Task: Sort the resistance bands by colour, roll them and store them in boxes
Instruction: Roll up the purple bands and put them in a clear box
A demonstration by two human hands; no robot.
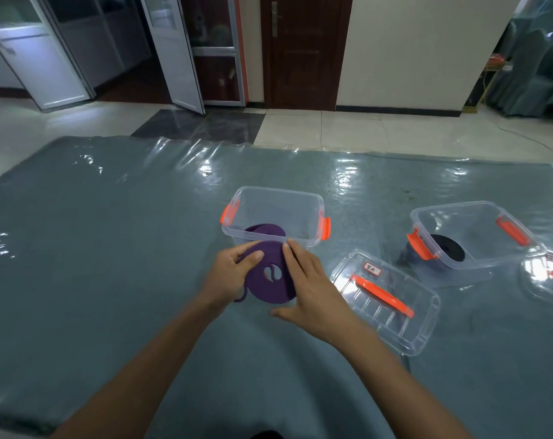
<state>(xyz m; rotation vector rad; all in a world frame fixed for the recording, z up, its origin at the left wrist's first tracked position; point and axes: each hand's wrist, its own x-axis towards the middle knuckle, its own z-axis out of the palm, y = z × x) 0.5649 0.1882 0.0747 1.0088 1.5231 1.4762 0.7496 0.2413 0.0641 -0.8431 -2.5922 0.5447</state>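
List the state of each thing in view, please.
held purple roll: rolled, not yet boxed
left hand: grips it
right hand: straight fingers rest on it
middle box: open, stored purple roll inside
right box: open, black roll inside
near lid: off, lying on mat

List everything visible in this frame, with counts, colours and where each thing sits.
held purple roll: one, purple, in front of the middle box, between both hands.
stored purple roll: one, purple, inside the middle box.
middle box: one, clear, orange latches, open, mid-mat.
right box: one, clear, orange latches, open, right side.
black roll: one, black, inside the right box.
labelled lid: one, clear, orange handle, on the mat right of the hands.
second lid: one, clear, cut off at right edge.
mat: one, grey-green under clear sheeting.
left hand: grips the held purple roll, thumb on top.
right hand: straight fingers rest along that roll's right side.
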